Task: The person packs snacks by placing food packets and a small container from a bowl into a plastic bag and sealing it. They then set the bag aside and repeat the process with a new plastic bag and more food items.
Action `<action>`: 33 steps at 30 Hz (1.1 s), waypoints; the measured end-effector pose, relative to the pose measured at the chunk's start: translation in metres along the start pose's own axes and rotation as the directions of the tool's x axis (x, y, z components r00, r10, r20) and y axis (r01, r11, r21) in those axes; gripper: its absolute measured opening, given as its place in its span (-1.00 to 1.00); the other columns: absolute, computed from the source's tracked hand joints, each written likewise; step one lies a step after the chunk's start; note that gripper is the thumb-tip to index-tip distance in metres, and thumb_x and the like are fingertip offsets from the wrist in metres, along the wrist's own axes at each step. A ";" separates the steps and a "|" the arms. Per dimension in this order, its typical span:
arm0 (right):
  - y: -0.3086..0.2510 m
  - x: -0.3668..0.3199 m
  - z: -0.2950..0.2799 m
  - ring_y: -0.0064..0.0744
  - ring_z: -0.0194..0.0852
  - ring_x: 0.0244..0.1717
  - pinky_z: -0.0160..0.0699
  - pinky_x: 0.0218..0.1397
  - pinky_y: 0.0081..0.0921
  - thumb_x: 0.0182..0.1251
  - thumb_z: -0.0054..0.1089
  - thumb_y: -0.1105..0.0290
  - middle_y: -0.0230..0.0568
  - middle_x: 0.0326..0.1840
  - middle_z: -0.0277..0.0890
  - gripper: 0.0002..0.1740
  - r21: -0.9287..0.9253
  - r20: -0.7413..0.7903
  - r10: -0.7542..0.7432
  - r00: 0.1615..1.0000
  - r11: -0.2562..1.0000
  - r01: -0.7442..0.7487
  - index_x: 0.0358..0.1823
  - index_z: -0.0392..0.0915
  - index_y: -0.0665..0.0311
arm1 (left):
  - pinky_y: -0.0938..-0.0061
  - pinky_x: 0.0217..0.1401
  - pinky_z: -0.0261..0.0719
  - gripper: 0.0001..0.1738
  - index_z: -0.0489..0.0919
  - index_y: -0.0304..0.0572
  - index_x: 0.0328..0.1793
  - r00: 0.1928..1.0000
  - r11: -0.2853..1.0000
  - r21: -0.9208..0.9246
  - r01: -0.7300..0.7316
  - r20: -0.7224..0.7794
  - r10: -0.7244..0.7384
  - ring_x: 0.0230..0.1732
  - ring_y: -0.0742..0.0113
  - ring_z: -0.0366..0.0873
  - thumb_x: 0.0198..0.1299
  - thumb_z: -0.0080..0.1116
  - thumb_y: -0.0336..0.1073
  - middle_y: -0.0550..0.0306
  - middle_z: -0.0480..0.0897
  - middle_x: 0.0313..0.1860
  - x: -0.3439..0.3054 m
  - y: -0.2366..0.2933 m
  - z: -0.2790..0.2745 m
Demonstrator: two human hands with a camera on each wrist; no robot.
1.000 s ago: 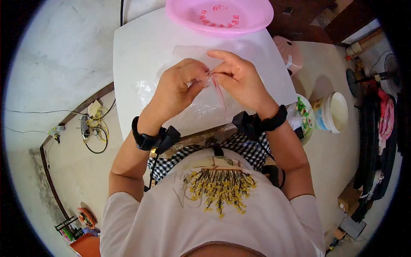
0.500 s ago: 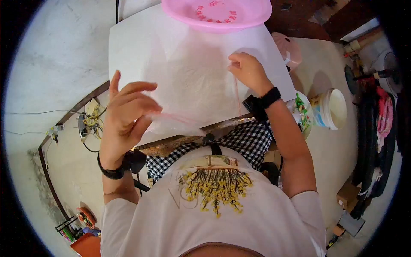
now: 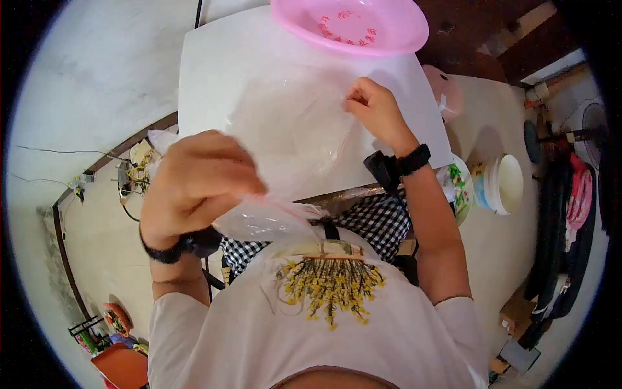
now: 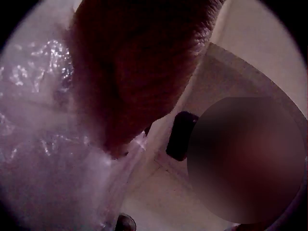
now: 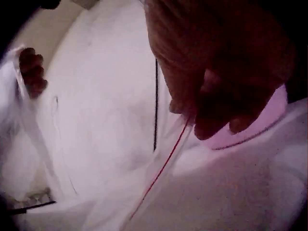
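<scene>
A clear plastic bag [image 3: 272, 219] with a pink-red edge line hangs from my left hand [image 3: 201, 178], whose fingers pinch its edge over the table's near left side. In the left wrist view the shiny film [image 4: 43, 120] lies beside the left hand [image 4: 139, 62]. My right hand [image 3: 378, 111] pinches the film's edge over the table's right part. The right wrist view shows a red line [image 5: 161, 175] running down the film from the right hand's [image 5: 216, 62] fingertips. Thin film spans the space between both hands; whether it is one bag or several, I cannot tell.
A pink basin [image 3: 353, 29] sits at the far edge of the white table [image 3: 214, 71]. On the right stand a white bucket [image 3: 504, 185] and a container with green and red items [image 3: 459, 188]. Cables [image 3: 135, 174] lie on the floor at left.
Both hands were together over the middle of the table, then moved apart. My left hand went left and toward my body with the film; my right went right. The film is now spread wider.
</scene>
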State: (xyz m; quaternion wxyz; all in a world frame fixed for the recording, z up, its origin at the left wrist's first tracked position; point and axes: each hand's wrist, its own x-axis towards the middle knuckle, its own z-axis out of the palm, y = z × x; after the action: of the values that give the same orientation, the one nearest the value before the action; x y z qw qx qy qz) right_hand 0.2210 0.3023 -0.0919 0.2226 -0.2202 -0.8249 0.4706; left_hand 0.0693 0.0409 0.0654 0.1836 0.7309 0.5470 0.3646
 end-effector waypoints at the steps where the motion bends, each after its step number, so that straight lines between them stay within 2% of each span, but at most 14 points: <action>1: -0.014 -0.001 0.001 -0.46 0.50 -0.39 0.50 -0.27 -0.54 0.15 0.29 0.45 -0.32 -0.44 0.55 -0.87 0.079 0.022 -0.006 1.000 0.997 0.004 -0.35 0.52 0.33 | 0.40 -0.28 0.50 -0.94 0.60 -0.22 -0.35 0.999 0.996 -0.088 0.026 0.034 -0.023 -0.32 0.06 0.55 0.03 0.19 -0.52 0.03 0.59 -0.35 0.008 -0.005 0.004; 3: -0.042 -0.003 0.003 -0.67 0.45 -0.34 0.48 -0.25 -0.67 0.23 0.24 0.53 -0.43 -0.41 0.51 -0.93 0.236 0.069 -0.021 0.997 0.972 0.004 -0.36 0.51 0.36 | 0.39 -0.25 0.51 -0.89 0.60 -0.23 -0.31 1.000 0.999 -0.035 -0.003 -0.001 0.003 -0.25 0.09 0.56 0.00 0.21 -0.54 0.00 0.58 -0.21 0.025 -0.022 0.016; 6: -0.073 -0.007 0.003 -0.69 0.49 -0.37 0.50 -0.30 -0.68 0.21 0.27 0.50 -0.35 -0.38 0.62 -0.89 0.355 0.053 -0.115 0.992 0.931 0.089 -0.26 0.61 0.37 | 0.46 -0.14 0.46 -0.90 0.63 -0.26 -0.30 0.993 0.996 -0.070 0.059 -0.100 -0.066 -0.15 0.26 0.54 0.02 0.21 -0.56 0.01 0.55 0.02 0.041 -0.042 0.028; 9: -0.091 -0.013 0.003 -0.67 0.53 -0.34 0.53 -0.27 -0.69 0.22 0.24 0.54 -0.31 -0.33 0.65 -0.89 0.462 0.025 -0.083 0.996 0.885 0.062 -0.24 0.64 0.40 | 0.51 -0.14 0.45 -0.88 0.63 -0.27 -0.28 0.981 0.981 -0.188 0.049 -0.176 -0.082 -0.13 0.35 0.51 0.04 0.21 -0.58 0.05 0.53 0.04 0.046 -0.051 0.039; 12: -0.100 -0.014 0.004 -0.65 0.54 -0.32 0.56 -0.25 -0.69 0.24 0.22 0.55 -0.29 -0.31 0.65 -0.88 0.459 -0.009 -0.101 0.995 0.883 0.094 -0.22 0.64 0.41 | 0.54 -0.15 0.45 -0.88 0.63 -0.29 -0.28 0.977 0.979 -0.190 0.078 -0.182 -0.113 -0.15 0.39 0.49 0.05 0.20 -0.62 0.06 0.53 0.03 0.047 -0.053 0.042; 15: -0.103 -0.017 0.003 -0.65 0.54 -0.32 0.56 -0.24 -0.68 0.23 0.23 0.53 -0.31 -0.32 0.64 -0.87 0.452 0.006 -0.165 0.986 0.880 0.145 -0.20 0.63 0.41 | 0.54 -0.25 0.49 -0.86 0.63 -0.27 -0.26 0.965 0.984 -0.172 0.056 -0.242 -0.097 -0.23 0.35 0.54 0.03 0.25 -0.59 0.09 0.57 -0.15 0.049 -0.058 0.048; 18: -0.101 -0.018 0.007 -0.67 0.53 -0.28 0.54 -0.21 -0.71 0.23 0.25 0.50 -0.33 -0.29 0.62 -0.83 0.453 -0.022 -0.162 0.987 0.878 0.154 -0.16 0.61 0.40 | 0.55 -0.31 0.46 -0.88 0.61 -0.30 -0.26 0.958 0.973 -0.209 0.099 -0.244 -0.150 -0.35 0.38 0.51 0.05 0.24 -0.59 0.15 0.56 -0.30 0.049 -0.059 0.048; 21: -0.103 -0.022 0.006 -0.63 0.52 -0.25 0.54 -0.17 -0.63 0.20 0.32 0.40 -0.30 -0.27 0.61 -0.70 0.484 0.022 -0.089 0.996 0.873 0.068 -0.07 0.56 0.38 | 0.55 -0.38 0.42 -0.89 0.60 -0.31 -0.26 0.928 0.974 -0.171 0.150 -0.316 -0.198 -0.45 0.39 0.45 0.06 0.23 -0.59 0.18 0.54 -0.42 0.049 -0.060 0.048; 24: -0.105 -0.030 0.012 -0.39 0.58 -0.25 0.54 -0.16 -0.47 0.16 0.35 0.31 -0.16 -0.27 0.60 -0.60 0.191 -0.062 -0.272 0.960 0.941 0.279 -0.03 0.49 0.36 | 0.55 -0.40 0.41 -0.89 0.60 -0.29 -0.25 0.917 0.981 -0.122 0.150 -0.354 -0.185 -0.46 0.39 0.45 0.07 0.22 -0.58 0.15 0.53 -0.43 0.054 -0.054 0.048; 27: -0.105 -0.033 0.010 -0.06 0.58 -0.25 0.51 -0.17 -0.31 0.14 0.33 0.27 0.02 -0.27 0.57 -0.58 -0.035 -0.029 -0.226 0.974 0.974 0.225 -0.05 0.45 0.35 | 0.53 -0.41 0.42 -0.89 0.60 -0.27 -0.26 0.901 0.994 -0.020 0.111 -0.420 -0.109 -0.47 0.33 0.47 0.07 0.23 -0.56 0.12 0.53 -0.43 0.059 -0.052 0.053; 30: -0.099 -0.035 0.017 0.08 0.54 -0.25 0.48 -0.22 -0.24 0.19 0.24 0.32 0.11 -0.29 0.53 -0.67 -0.029 -0.056 -0.205 0.977 0.979 0.203 -0.10 0.44 0.34 | 0.48 -0.41 0.45 -0.90 0.60 -0.24 -0.29 0.877 0.988 0.111 0.111 -0.479 -0.045 -0.46 0.24 0.51 0.04 0.25 -0.53 0.09 0.55 -0.43 0.063 -0.053 0.059; 33: -0.097 -0.038 0.018 0.08 0.54 -0.32 0.46 -0.30 -0.25 0.23 0.17 0.39 0.12 -0.37 0.51 -0.77 -0.062 -0.071 -0.187 0.980 0.981 0.183 -0.15 0.45 0.36 | 0.42 -0.39 0.49 -0.81 0.58 -0.18 -0.23 0.899 0.962 0.240 0.133 -0.437 -0.016 -0.40 0.14 0.55 -0.01 0.30 -0.47 0.10 0.57 -0.36 0.062 -0.055 0.060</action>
State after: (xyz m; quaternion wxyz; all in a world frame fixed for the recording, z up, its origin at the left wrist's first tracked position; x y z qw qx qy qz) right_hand 0.2260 0.2239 -0.0215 0.2908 -0.1662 -0.8453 0.4162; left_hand 0.0854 0.1246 0.0091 -0.0269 0.6281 0.6454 0.4338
